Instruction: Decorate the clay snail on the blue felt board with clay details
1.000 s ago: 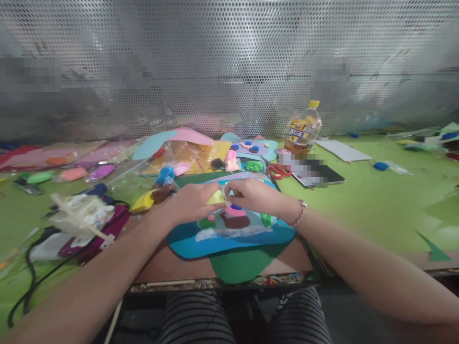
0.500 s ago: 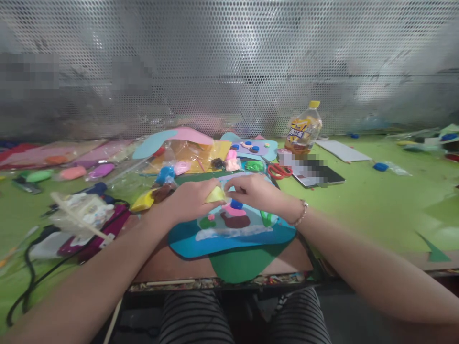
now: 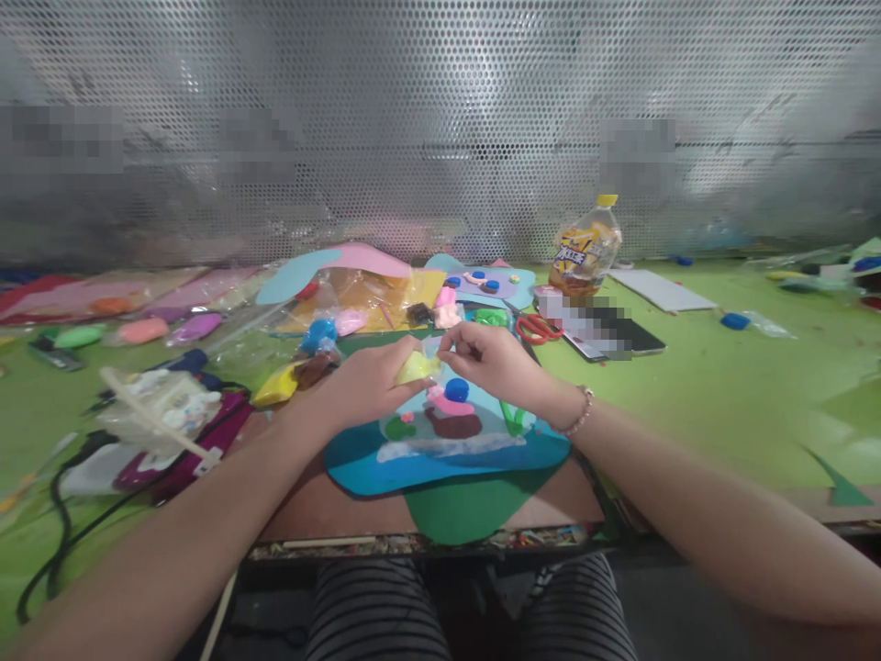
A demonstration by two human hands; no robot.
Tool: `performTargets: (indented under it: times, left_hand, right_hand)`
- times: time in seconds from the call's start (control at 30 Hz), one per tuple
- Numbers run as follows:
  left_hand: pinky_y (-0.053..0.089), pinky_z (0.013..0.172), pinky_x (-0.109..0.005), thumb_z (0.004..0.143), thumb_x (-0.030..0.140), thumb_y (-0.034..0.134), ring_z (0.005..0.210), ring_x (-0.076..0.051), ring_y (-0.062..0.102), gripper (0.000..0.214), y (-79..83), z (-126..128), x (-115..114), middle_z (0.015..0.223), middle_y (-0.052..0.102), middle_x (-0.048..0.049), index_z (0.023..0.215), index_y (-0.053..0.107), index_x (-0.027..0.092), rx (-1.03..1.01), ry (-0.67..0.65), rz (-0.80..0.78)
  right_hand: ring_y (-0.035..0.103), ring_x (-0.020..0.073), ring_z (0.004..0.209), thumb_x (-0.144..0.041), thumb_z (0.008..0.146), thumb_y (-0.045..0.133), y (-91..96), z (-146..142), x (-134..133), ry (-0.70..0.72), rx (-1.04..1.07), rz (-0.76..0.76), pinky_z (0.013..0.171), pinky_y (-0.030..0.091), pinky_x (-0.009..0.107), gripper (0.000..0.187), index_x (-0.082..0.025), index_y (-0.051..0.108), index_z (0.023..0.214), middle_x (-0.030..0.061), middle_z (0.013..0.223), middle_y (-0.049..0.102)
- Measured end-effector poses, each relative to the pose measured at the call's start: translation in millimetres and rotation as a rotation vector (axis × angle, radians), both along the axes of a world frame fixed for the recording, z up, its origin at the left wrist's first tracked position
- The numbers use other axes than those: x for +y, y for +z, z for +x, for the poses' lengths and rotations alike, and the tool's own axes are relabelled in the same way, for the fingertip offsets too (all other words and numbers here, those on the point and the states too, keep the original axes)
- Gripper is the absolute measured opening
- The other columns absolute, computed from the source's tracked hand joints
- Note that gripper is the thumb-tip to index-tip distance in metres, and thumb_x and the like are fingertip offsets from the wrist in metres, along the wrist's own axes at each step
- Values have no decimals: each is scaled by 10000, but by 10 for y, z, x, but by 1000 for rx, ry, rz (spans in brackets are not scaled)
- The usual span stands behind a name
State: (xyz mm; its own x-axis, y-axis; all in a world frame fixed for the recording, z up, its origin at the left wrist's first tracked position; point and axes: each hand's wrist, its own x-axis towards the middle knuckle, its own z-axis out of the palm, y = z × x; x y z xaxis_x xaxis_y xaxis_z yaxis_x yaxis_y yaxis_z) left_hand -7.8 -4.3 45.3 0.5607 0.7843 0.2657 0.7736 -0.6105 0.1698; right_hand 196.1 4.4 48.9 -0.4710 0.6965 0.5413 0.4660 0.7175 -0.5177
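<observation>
My left hand (image 3: 375, 376) is closed around a small packet of pale yellow modelling clay (image 3: 415, 368). Opposite it, my right hand (image 3: 485, 361) pinches at the packet's clear plastic edge; its fingertips partly hide what lies between them. Below both hands lies a clay picture on a blue paper sheet (image 3: 440, 473), with a brown clay shape (image 3: 454, 423), a pink strip, a round blue piece (image 3: 456, 390), green bits and a white band along the bottom. Under the blue sheet, a dark green paper (image 3: 454, 514) sticks out toward me.
Red-handled scissors (image 3: 539, 329) and a phone-like dark slab (image 3: 619, 330) lie to the right, with a drink bottle (image 3: 585, 248) behind. Several wrapped clay lumps, including a blue one (image 3: 320, 335) and a yellow one (image 3: 276, 384), sit left. A purple pouch (image 3: 230, 422) with black cable lies further left.
My right hand has shifted slightly up and away from my left, and more of the yellow packet and the blue piece now shows. My left hand keeps its hold.
</observation>
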Motion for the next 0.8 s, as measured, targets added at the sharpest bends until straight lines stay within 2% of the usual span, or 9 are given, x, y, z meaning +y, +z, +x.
performTargets:
  times: [0.1,0.2,0.27,0.33,0.47,0.53,0.67,0.8]
  left_hand:
    - [384,617,-312,866,531,403,745,-240,573,386,-1,10,4,832,591,-57,1007,470,178,15,-5,7]
    - [381,622,-316,862,533,401,750,-247,572,379,3,26,3,824,592,-54,983,482,183,59,-5,26]
    - [380,624,-318,867,528,396,756,-249,573,375,7,34,-2,832,594,-54,985,482,183,60,1,20]
    - [380,621,-316,875,521,394,761,-249,575,378,7,41,-8,843,593,-62,1000,475,173,27,14,1]
    - [381,606,-306,880,524,395,752,-247,580,410,-4,50,-16,825,596,-63,1065,456,162,10,13,-58]
    - [386,617,-308,882,519,395,761,-248,583,406,-8,52,-16,832,599,-64,1073,454,166,5,23,-50]
    - [390,630,-319,875,502,413,782,-255,585,354,-13,57,-5,856,610,-65,1011,469,180,17,53,-30]
    - [381,618,-313,884,488,404,774,-250,588,317,-20,64,8,867,616,-56,979,468,192,43,39,-22]
  right_hand:
    - [398,70,499,-209,826,532,0,6,4,45,-100,4,495,302,200,130,-151,627,895,-54,540,449]
    - [490,89,605,-153,812,528,12,6,-2,63,-212,12,561,334,211,125,-163,649,838,-4,672,588]
    - [505,94,635,-150,816,518,20,1,-9,48,-202,21,578,343,214,124,-160,641,812,11,732,616]
    - [474,85,582,-184,829,520,24,-7,-14,22,-116,17,545,335,210,110,-152,623,811,-4,671,581]
    - [353,69,480,-269,847,522,25,-10,-5,-35,109,-34,470,292,204,147,-145,582,795,-60,529,408]
    - [340,68,472,-288,851,518,21,-5,7,-20,133,-86,465,290,204,167,-143,584,803,-67,517,379]
    - [364,66,464,-240,826,536,14,8,21,30,-75,-126,464,275,210,130,-157,635,835,-58,516,434]
    - [473,88,573,-159,820,505,13,19,2,17,-258,30,546,317,228,154,-169,658,808,-4,644,580]
